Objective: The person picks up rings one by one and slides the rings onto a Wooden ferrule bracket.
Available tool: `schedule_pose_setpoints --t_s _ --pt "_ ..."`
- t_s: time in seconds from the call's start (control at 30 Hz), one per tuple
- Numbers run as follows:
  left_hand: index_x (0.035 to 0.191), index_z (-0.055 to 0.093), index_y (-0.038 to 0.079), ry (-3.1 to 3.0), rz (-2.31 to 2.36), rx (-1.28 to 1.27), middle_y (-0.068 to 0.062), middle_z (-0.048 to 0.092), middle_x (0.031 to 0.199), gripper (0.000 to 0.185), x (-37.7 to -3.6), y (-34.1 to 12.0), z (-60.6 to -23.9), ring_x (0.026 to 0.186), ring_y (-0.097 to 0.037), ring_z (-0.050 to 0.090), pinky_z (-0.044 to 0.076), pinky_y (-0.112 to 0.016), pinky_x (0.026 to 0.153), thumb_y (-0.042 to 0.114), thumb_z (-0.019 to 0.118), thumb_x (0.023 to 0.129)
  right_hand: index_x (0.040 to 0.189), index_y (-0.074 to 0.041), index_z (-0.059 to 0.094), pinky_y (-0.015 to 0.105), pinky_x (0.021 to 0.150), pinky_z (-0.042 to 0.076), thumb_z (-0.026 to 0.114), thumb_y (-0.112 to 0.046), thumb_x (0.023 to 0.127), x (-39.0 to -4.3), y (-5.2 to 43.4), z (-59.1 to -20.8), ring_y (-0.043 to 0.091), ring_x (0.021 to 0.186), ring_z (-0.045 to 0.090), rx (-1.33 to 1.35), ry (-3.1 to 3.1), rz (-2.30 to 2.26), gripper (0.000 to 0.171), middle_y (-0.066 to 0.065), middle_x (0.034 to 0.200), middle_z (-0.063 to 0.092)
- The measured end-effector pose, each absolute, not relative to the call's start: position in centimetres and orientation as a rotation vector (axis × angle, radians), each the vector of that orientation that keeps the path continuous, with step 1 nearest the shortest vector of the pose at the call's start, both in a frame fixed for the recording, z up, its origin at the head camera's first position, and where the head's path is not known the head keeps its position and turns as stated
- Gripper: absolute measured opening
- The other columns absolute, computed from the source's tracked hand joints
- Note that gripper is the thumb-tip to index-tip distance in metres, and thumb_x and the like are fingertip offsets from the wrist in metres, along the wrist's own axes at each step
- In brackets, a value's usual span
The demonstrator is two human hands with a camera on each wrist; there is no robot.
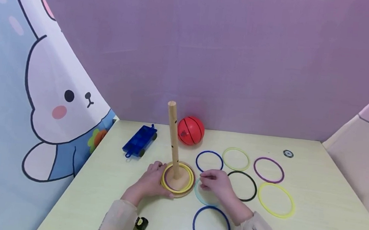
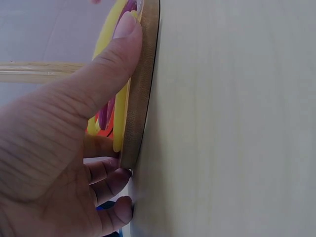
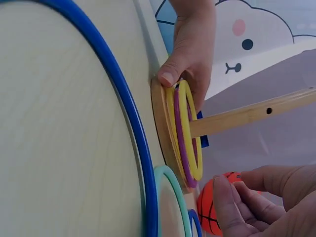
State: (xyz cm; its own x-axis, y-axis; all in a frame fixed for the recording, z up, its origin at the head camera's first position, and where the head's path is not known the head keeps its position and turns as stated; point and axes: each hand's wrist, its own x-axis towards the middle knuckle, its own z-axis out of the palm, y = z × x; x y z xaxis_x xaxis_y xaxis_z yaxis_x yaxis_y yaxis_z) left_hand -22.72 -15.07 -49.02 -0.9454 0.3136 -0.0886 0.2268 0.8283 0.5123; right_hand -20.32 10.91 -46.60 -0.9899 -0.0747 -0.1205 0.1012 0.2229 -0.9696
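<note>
Nearest the camera, a blue ring (image 1: 211, 228) flat on the table (image 1: 311, 216), untouched. Just beyond it, the right hand (image 1: 216, 184) over the pale teal ring (image 1: 204, 197), fingers curled and loosely bunched, fingertips down by its far rim; an actual pinch not clear from either view, nothing lifted. Risk here, as a judgement: a thin ring lying flush, easy to slip from the fingertips or skid into the black ring (image 1: 243, 186) alongside. Left hand (image 1: 151, 180) clamped on the wooden base (image 1: 178, 183), thumb on top, fingers curled at the edge; any slackening and the tall peg (image 1: 173, 138) could tip. Yellow and purple rings already round the peg. Further back, more loose rings, a red ball (image 1: 191, 130), a blue toy cart (image 1: 139, 140).
</note>
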Motion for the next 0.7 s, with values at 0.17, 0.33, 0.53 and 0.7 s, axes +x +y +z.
schedule_pose_setpoints --t_s 0.17,0.33,0.53,0.7 --pt "0.148 0.038 0.006 2.847 0.752 0.425 -0.006 0.041 0.133 0.119 -22.7 -15.1 -49.0 0.120 -0.025 0.037 0.043 -0.047 0.100 0.062 0.087 0.055 0.104 0.012 0.065 0.035 0.069 0.058 0.067 -0.003 0.089 -19.0 12.3 -46.3 0.026 0.074 0.068 0.008 2.289 -1.907 0.021 0.021 0.094 0.067" --pt "0.149 0.038 0.008 2.841 0.750 0.422 -0.005 0.041 0.132 0.120 -22.7 -15.2 -49.0 0.120 -0.024 0.037 0.043 -0.046 0.100 0.063 0.087 0.055 0.104 0.015 0.063 0.035 0.068 0.058 0.067 -0.003 0.089 -17.6 13.5 -46.3 0.029 0.074 0.068 -0.055 2.248 -1.933 0.024 0.020 0.090 0.067" --pt "0.148 0.038 0.006 2.842 0.756 0.424 -0.006 0.041 0.132 0.120 -22.8 -15.3 -49.2 0.120 -0.025 0.037 0.043 -0.047 0.100 0.063 0.087 0.054 0.104 0.015 0.063 0.035 0.068 0.058 0.069 -0.005 0.089 -16.2 14.8 -46.3 0.025 0.072 0.066 -0.088 2.219 -1.895 0.026 0.015 0.084 0.066" --pt "0.149 0.038 0.007 2.842 0.761 0.422 -0.006 0.041 0.133 0.121 -22.9 -15.3 -49.3 0.121 -0.024 0.037 0.042 -0.047 0.101 0.064 0.086 0.054 0.102 0.015 0.063 0.034 0.066 0.057 0.069 -0.007 0.088 -15.1 15.6 -46.5 0.022 0.070 0.065 -0.080 2.191 -1.862 0.027 0.015 0.082 0.066"
